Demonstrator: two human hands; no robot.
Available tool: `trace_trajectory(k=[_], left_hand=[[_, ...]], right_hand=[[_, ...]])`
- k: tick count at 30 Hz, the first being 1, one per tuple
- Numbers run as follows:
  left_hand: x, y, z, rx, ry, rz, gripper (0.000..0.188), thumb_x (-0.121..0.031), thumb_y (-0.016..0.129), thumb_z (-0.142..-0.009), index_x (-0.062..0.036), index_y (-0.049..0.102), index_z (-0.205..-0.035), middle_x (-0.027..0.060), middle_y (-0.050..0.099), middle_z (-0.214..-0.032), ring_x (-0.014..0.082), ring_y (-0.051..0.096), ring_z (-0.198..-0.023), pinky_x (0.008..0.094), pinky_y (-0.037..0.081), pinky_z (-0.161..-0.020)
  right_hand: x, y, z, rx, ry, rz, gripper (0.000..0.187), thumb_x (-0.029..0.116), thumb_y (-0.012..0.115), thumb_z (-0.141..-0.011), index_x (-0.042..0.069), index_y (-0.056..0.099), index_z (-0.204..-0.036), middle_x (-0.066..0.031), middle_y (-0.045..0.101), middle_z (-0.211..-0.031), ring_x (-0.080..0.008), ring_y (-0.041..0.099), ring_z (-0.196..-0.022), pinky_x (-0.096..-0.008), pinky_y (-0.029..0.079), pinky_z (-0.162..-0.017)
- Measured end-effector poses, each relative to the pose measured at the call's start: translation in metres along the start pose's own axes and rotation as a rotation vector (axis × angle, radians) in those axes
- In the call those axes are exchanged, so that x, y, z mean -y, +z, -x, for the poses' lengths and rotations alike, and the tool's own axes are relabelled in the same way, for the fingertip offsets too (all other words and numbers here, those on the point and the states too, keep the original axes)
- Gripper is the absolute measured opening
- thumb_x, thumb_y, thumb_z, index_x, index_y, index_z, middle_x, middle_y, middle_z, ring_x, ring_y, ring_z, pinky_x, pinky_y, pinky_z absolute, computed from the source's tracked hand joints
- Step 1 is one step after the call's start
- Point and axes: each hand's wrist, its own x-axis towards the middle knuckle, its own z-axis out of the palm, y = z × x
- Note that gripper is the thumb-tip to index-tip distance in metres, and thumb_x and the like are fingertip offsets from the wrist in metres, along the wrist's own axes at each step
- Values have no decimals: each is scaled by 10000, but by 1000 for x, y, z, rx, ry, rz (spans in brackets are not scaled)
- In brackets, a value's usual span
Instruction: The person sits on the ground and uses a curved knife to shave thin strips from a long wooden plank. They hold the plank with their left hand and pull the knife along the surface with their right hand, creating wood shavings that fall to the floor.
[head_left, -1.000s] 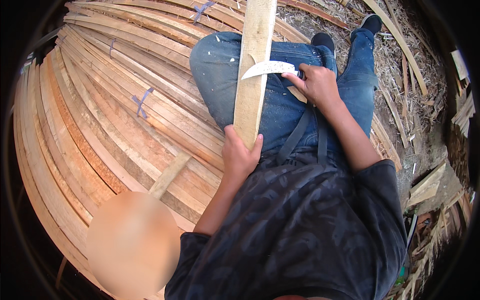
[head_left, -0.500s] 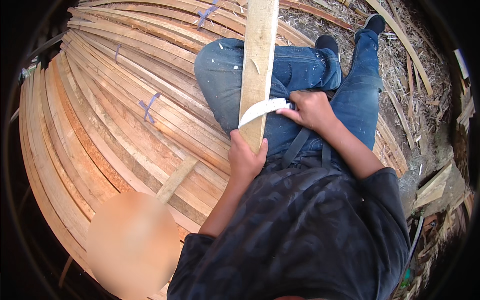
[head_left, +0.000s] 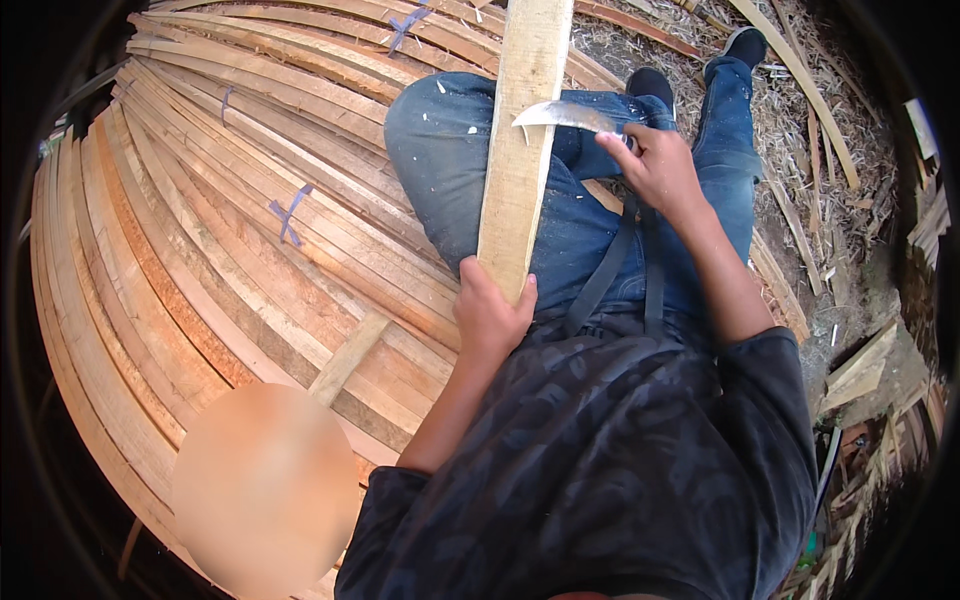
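A long wooden plank (head_left: 512, 210) slants across my bent leg, its far end running out past the top of the view. My left hand (head_left: 493, 308) grips the near end of the plank, thumb on one edge and fingers on the other. In my right hand (head_left: 660, 170) is a knife with a curved, pale blade (head_left: 568, 115); the fist hides most of its handle. The blade lies across the plank farther up, by a thin curled wood shaving (head_left: 526, 134).
Stacked wooden strips (head_left: 240, 250), some tied with purple bands (head_left: 290, 214), spread beneath me and to the left. A short wood piece (head_left: 348, 358) lies across them. At the right, shavings (head_left: 800, 130) cover the ground beside offcuts (head_left: 865, 365). A blurred round patch covers the lower left.
My right hand has carried the knife away from me along the plank, from near my left hand to the shaving. My left hand keeps its hold on the plank's near end.
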Motion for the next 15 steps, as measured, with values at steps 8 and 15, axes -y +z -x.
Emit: trace_trajectory(k=[8, 15], left_hand=[[10, 4, -1, -59, 30, -3, 633, -397, 734, -789, 34, 395, -1104, 257, 568, -893, 476, 605, -795, 543, 485, -676], [12, 7, 1, -114, 53, 9, 641, -431, 745, -778, 33, 422, -1081, 235, 560, -902, 458, 616, -786, 524, 494, -656]], right_hand=[[21, 33, 50, 103, -281, -12, 546, 540, 691, -822, 37, 612, -627, -109, 582, -536, -331, 617, -527, -407, 504, -522], [18, -9, 16, -100, -309, 486, 637, 680, 631, -786, 90, 552, -558, -69, 553, -486, -256, 583, -425, -357, 456, -409]])
